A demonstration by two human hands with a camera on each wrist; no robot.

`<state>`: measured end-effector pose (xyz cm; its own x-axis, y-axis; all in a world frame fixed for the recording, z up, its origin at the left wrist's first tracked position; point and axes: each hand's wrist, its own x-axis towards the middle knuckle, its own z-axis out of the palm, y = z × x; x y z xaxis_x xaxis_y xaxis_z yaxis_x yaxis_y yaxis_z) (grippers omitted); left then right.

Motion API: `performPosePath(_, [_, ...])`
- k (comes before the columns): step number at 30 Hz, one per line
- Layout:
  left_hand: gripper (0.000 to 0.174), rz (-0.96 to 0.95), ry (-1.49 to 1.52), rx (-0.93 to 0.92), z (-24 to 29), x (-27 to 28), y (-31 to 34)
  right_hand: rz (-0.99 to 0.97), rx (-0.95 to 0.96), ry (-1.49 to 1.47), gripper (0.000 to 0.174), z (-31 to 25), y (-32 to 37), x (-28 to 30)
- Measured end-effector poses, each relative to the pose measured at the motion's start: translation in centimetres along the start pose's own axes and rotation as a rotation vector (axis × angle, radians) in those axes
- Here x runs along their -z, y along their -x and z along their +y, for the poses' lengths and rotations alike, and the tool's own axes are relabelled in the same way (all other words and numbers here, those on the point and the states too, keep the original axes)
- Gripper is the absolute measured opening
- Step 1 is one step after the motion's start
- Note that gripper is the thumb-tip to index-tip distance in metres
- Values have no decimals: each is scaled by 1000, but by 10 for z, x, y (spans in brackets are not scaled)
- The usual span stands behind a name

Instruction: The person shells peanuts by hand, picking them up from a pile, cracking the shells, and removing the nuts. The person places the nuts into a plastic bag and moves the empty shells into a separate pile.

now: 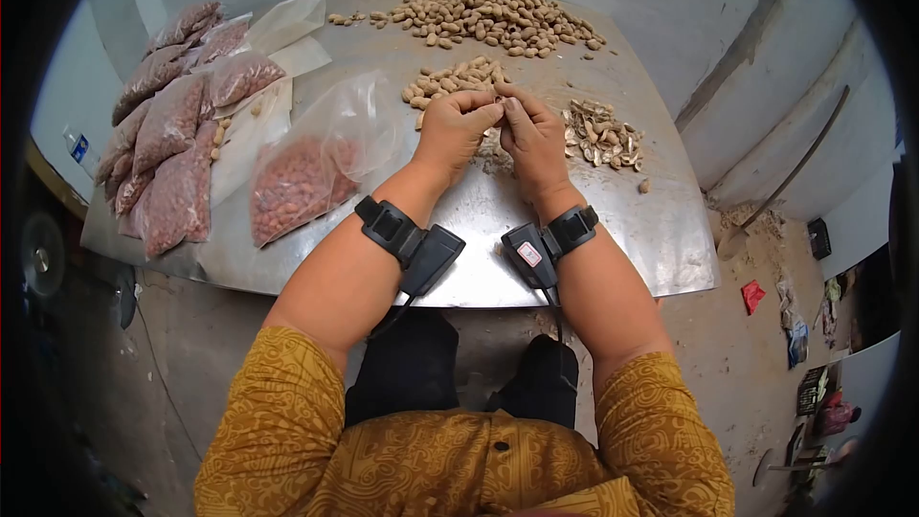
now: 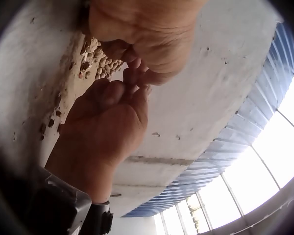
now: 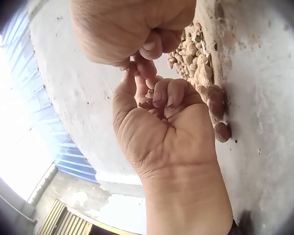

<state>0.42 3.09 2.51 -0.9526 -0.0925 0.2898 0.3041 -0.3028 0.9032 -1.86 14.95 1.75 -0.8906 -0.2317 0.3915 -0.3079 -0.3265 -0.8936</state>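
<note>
Both hands meet at their fingertips over the metal table. My left hand and my right hand pinch a small peanut between thumbs and fingers, mostly hidden by them. In the right wrist view, brown peanut bits show inside the curled fingers of the left hand. Just beyond the left hand lies a small heap of unshelled peanuts. Broken shells lie in a pile to the right of the right hand.
A large peanut heap spreads along the table's back. On the left, an open clear bag of reddish kernels stands near several filled bags. A single peanut lies on the right. A long-handled tool leans against the wall.
</note>
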Motion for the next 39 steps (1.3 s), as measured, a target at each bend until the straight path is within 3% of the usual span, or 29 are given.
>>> performPosePath(3, [15,4,53,15,0,-1,0,-3,-28,66,21,-1,2,0])
performPosePath(10, [3,62,165,84,-5,-8,2,73,142,300,20,4,3,-5])
performPosePath(21, [8,171,263,149,-10,-22,3,232,276,508,22,11,1,-10])
performPosePath(30, [7,227,173,52,-27,-23,-3,292,178,421,26,13,0,-9])
performPosePath(39, [9,152,199,133,-3,-25,8,186,-165,-225,18,8,-1,-4])
